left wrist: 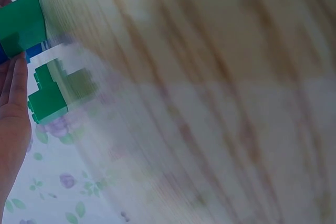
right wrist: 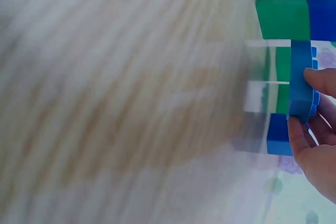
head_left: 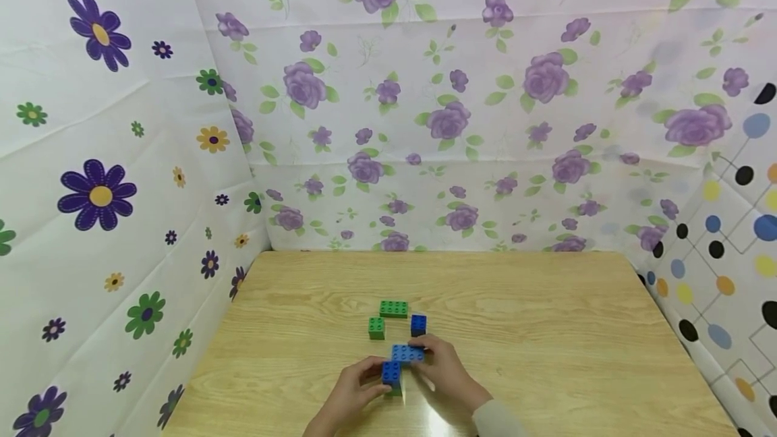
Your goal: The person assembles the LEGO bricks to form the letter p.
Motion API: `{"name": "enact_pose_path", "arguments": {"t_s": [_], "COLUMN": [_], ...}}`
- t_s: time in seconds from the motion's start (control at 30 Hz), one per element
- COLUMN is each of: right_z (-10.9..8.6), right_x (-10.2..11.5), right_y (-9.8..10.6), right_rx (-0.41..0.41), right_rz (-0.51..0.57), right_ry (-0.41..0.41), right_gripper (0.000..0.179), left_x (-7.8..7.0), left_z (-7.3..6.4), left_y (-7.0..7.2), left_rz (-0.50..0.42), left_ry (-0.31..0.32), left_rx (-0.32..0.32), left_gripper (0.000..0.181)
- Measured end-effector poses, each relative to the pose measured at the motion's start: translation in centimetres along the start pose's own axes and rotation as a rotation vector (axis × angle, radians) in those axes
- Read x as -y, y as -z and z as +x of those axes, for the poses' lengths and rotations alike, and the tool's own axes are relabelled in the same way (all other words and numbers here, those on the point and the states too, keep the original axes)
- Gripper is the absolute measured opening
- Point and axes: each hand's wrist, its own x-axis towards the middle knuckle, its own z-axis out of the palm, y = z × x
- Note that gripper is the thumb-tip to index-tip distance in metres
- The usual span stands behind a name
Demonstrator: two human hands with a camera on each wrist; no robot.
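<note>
In the head view, my left hand (head_left: 355,390) pinches a two-brick stack near the front of the table, a dark blue brick (head_left: 391,372) sitting on a green brick (head_left: 393,391). The right wrist view shows this lower green brick (right wrist: 283,13) side-on, with the blue one joined to it. My right hand (head_left: 446,369) grips a lighter blue long brick (head_left: 407,353) by its ends, just behind the stack. Seen from the right wrist, this long brick (right wrist: 301,80) is held above the tabletop, studs facing up.
Behind the hands, a long green brick (head_left: 394,309), a small green brick (head_left: 376,328) and a small dark blue brick (head_left: 418,324) stand apart on the wooden table (head_left: 516,315). Flowered cloth (head_left: 449,120) hangs behind the table, with patterned cloth at both sides.
</note>
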Motion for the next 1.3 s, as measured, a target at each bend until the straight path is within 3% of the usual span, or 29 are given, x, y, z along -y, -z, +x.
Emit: {"name": "enact_pose_path", "arguments": {"t_s": [0.27, 0.67, 1.07, 1.3], "right_z": [-0.1, -0.5, -1.4, -1.6], "right_x": [0.9, 3.2, 5.0, 5.1], "right_y": [1.7, 3.2, 2.9, 2.3], "right_rx": [-0.003, -0.011, 0.125, 0.169], "right_rz": [0.025, -0.018, 0.090, 0.100], "right_ry": [-0.017, 0.097, 0.141, 0.154], "right_gripper": [0.033, 0.034, 0.030, 0.034], "left_x": [0.1, 0.1, 0.3, 0.4], "left_z": [0.0, -0.1, -0.1, -0.2], "left_y": [0.0, 0.1, 0.0, -0.1], "left_rz": [-0.014, -0.016, -0.052, -0.074], "left_ry": [0.010, 0.005, 0.012, -0.005], "left_rx": [0.001, -0.009, -0.006, 0.000], "left_gripper": [0.039, 0.039, 0.040, 0.038]}}
